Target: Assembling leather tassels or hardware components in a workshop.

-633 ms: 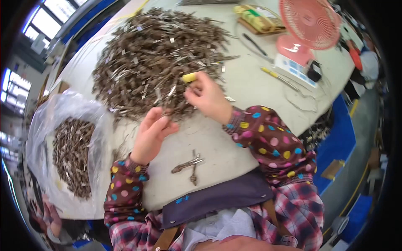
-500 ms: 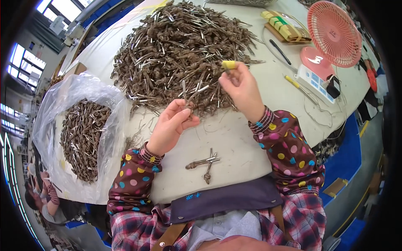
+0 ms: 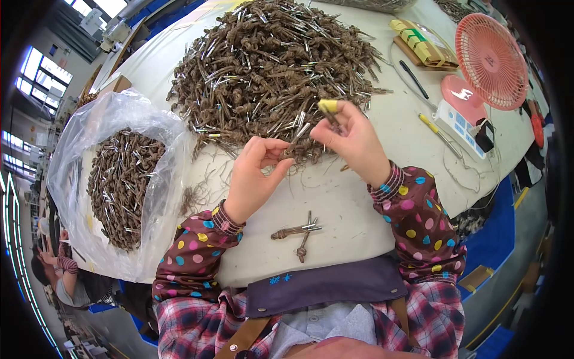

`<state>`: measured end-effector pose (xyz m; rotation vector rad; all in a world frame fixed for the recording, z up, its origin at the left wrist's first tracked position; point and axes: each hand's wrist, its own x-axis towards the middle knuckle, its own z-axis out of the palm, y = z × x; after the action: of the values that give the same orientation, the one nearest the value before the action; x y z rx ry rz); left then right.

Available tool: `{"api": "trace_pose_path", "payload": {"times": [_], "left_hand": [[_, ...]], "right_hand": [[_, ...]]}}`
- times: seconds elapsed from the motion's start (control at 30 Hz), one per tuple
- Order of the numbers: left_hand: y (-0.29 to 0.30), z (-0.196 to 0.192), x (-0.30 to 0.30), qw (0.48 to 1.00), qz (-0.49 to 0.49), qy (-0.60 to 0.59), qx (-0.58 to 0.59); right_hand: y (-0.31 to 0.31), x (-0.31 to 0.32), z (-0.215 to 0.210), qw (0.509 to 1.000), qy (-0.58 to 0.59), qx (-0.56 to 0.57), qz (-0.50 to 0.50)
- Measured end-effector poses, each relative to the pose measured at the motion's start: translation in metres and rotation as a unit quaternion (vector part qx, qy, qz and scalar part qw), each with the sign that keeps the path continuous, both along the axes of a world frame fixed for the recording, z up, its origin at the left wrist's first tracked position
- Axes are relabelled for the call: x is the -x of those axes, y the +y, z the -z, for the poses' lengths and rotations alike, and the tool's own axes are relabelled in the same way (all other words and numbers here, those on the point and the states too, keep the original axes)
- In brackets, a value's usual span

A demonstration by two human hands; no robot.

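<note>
A large heap of brown knotted cords with silvery metal tips lies in front of me. At its near edge my left hand has its fingers closed round a knotted brown cord, its metal tips pointing up and away. Close by on the right, my right hand is raised with fingers bent together, a yellow wrap on one finger. A small dark object shows between its fingers; its kind is unclear. Two knotted cords lie crossed on the table near my apron.
To the left, a clear plastic bag holds more knotted cords. At the right stand a pink fan and a white power strip, with a yellow-handled tool, black pen and wrapped package. Another person sits far left.
My view has shifted slightly. The left hand has moved up and to the right, toward the right hand. The cord in it now tilts away, and its thumb sits further from the fingers.
</note>
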<state>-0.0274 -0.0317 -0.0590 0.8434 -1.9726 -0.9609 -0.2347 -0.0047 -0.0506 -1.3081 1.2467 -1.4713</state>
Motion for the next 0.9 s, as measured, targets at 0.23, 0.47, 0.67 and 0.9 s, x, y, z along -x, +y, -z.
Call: {"api": "trace_pose_path", "payload": {"times": [0.23,0.47,0.67,0.9], "left_hand": [[0.004,-0.004,0.001,0.974,0.006,-0.094,0.208],[-0.002,-0.024,-0.004,0.990,0.094,-0.096,-0.039],[-0.001,-0.013,-0.003,0.988,0.101,-0.104,-0.059],[-0.004,-0.016,-0.005,0.973,0.046,-0.174,0.147]], "right_hand": [[0.004,-0.016,-0.001,0.993,-0.070,-0.043,-0.087],[0.012,-0.011,-0.008,0.989,0.132,-0.014,-0.061],[0.015,-0.017,-0.003,0.971,0.223,0.072,-0.036],[0.012,-0.013,-0.010,0.976,0.215,0.002,-0.043]]}}
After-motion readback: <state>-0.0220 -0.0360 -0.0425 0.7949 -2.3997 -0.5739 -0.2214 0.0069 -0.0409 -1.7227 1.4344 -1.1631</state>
